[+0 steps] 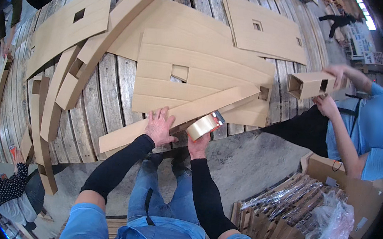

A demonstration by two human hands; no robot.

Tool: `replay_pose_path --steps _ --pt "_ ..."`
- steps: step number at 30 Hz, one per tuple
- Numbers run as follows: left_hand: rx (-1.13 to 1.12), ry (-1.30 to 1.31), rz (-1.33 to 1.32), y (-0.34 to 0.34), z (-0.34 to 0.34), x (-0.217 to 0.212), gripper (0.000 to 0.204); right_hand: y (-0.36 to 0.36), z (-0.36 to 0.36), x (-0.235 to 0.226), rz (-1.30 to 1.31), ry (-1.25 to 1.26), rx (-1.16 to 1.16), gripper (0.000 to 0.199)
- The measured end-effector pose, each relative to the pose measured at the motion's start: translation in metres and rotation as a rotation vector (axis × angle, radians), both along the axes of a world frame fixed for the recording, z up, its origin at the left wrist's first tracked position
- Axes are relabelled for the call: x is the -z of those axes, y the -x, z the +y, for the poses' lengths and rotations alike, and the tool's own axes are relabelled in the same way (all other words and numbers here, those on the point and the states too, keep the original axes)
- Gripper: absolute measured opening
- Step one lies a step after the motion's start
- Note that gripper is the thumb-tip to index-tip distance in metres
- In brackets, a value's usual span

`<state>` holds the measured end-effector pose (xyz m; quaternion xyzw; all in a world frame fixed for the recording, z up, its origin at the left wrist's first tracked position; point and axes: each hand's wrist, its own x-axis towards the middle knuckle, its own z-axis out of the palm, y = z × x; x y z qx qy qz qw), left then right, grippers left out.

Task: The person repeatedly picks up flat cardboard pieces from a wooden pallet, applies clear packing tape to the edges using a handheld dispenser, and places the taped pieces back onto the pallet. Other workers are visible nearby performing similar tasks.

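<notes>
A long folded cardboard beam (pixel 213 101) lies slantwise across the near edge of the table, partly over a flat cardboard sheet (pixel 154 80) with cut-out holes. My left hand (pixel 159 128) presses on the beam with its fingers spread. Close to its right, my right hand (pixel 198 146) grips a tape dispenser (pixel 203 126) with a wide roll of tan tape and a red and dark head. The dispenser is against or just above the beam's near side; I cannot tell whether it touches. My right fingers are partly hidden behind the roll.
More cardboard sheets (pixel 265 28) and long cardboard beams (pixel 86 51) cover the slatted wooden table (pixel 86 124). At the right a co-worker (pixel 360 116) holds a short cardboard tube (pixel 310 84). Another person (pixel 10 190) works at the lower left. Wrapped cardboard pieces (pixel 279 209) are stacked at the lower right.
</notes>
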<state>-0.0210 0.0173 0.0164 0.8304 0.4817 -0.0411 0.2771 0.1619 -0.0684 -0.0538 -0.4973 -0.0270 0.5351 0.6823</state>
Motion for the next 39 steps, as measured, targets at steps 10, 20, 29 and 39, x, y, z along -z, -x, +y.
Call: replay_pose_path --steps 10,20,29,39 --pt "-0.056 -0.292 -0.034 -0.013 -0.049 0.018 0.038 -0.06 -0.013 -0.056 -0.078 0.009 0.084 0.035" --pt "-0.024 -0.382 -0.038 -0.036 -0.072 0.022 0.022 -0.08 0.035 -0.034 -0.168 0.091 -0.169 0.029" --pt "-0.323 -0.409 -0.094 -0.056 -0.037 0.037 0.022 -0.09 0.057 -0.131 -1.106 0.045 -0.69 0.064" --pt "-0.333 -0.465 -0.124 -0.065 -0.04 0.047 0.018 -0.029 0.142 -0.144 -1.878 -0.223 -1.249 0.023"
